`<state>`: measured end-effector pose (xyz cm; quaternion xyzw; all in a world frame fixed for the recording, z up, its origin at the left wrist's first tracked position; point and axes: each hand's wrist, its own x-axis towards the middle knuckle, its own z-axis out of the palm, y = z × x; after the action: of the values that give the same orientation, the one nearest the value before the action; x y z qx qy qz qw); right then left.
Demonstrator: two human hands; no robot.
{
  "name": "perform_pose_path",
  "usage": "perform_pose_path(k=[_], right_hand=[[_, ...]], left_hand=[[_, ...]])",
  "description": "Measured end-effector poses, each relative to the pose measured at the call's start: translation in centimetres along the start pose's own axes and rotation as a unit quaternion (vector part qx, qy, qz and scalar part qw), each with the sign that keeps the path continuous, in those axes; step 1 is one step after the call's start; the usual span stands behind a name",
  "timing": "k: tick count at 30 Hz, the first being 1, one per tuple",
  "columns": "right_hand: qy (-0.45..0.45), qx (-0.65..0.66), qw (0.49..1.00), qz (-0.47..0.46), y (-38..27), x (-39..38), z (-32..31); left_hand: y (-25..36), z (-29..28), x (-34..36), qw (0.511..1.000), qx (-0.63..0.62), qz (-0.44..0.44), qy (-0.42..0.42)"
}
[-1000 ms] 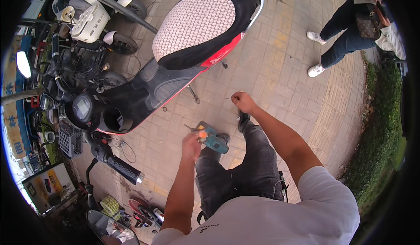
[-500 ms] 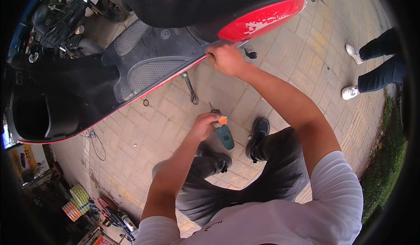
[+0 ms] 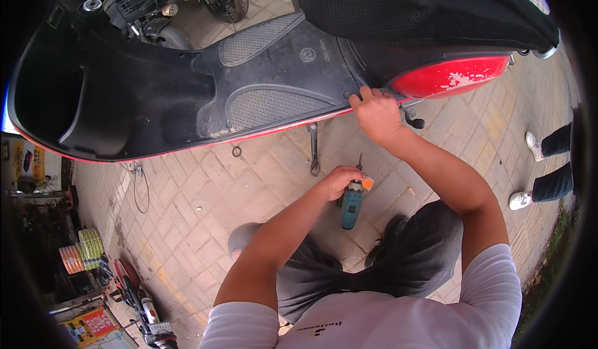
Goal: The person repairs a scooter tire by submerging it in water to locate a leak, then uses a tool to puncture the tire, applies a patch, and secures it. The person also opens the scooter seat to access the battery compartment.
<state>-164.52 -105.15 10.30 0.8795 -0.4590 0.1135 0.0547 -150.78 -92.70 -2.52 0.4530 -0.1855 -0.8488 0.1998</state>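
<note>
A red and black scooter (image 3: pixel 280 109) fills the upper view, with its ribbed footboard facing me. My right hand (image 3: pixel 377 113) is closed at the footboard's near edge, just ahead of the red side panel (image 3: pixel 455 78), its curled fingers over the trim. Lower down, my left hand (image 3: pixel 342 182) pinches a small orange piece with a pale rim (image 3: pixel 367 183). A teal power drill (image 3: pixel 351 209) sits right beneath that hand, its bit pointing toward the scooter. It appears to rest on the paving, though the hand partly covers it.
The kickstand (image 3: pixel 314 153) and a small dark ring (image 3: pixel 237 151) show below the scooter. A thin cable loop (image 3: pixel 142 190) hangs at left. Other two-wheelers (image 3: pixel 156 6) stand beyond. Another person's shoes (image 3: pixel 522 200) are at right; coloured rolls (image 3: pixel 91 248) are at lower left.
The view has shifted, so the scooter and paving appear farther right and lower. My right fingers sit more on top of the footboard edge. My left hand still pinches the orange piece.
</note>
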Motion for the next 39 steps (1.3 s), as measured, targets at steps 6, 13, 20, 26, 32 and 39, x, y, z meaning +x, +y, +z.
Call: perform_pose_path(k=[6, 13, 20, 26, 32, 39], right_hand=[[-0.029, -0.038, 0.999, 0.021, -0.8, 1.3, 0.3], [-0.083, 0.131, 0.98, 0.121, 0.8, 2.2, 1.1], [-0.065, 0.23, 0.967, 0.084, 4.8, 0.6, 2.5], [-0.046, 0.272, 0.959, 0.059, 4.6, 0.8, 2.8], [-0.05, 0.192, 0.975, 0.101, 3.6, 0.8, 2.2], [-0.075, 0.111, 0.981, 0.14, 0.4, 1.0, 2.0]], left_hand=[[1.7, -0.6, 0.8, 0.999, -0.032, 0.006, 0.037], [2.0, -1.6, 1.8, 0.997, 0.013, -0.025, 0.075], [11.2, 3.4, -5.2, 0.899, 0.432, 0.013, 0.064], [15.5, -0.6, -7.0, 0.915, 0.34, 0.169, 0.136], [17.3, -1.4, -5.8, 0.854, 0.363, 0.342, 0.146], [18.5, -0.5, -3.1, 0.667, 0.594, 0.428, 0.139]])
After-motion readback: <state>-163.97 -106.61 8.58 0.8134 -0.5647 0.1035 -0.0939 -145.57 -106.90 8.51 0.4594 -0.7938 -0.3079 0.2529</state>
